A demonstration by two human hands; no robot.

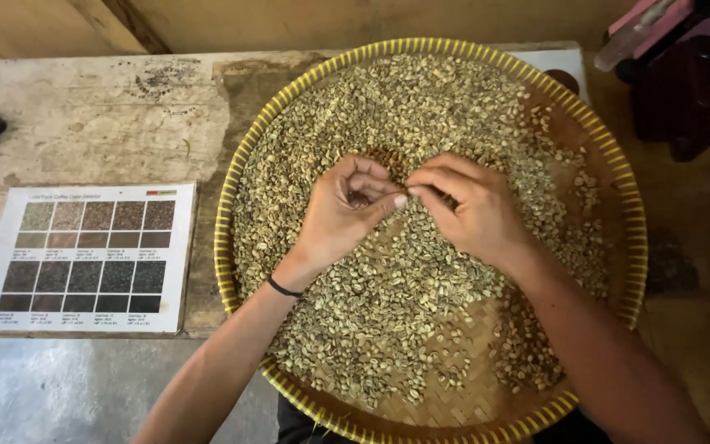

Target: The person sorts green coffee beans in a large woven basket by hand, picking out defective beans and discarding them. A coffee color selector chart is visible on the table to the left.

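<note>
The left hand (345, 215) is curled into a loose cup in which a few dark beans are kept. The right hand (463, 205) lies just right of it, fingertips narrowed to a pinch at the left thumb; whether a bean is pinched cannot be told. Green coffee beans (388, 115) are spread beneath both hands across the round woven tray (225, 247), densest on the far-left side.

Beans (388, 271): pale green, raw, loose — heaped across the tray's left and middle.
Tray (618, 164): round, woven, yellow-rimmed — flat, overhanging the bench edge.
</note>
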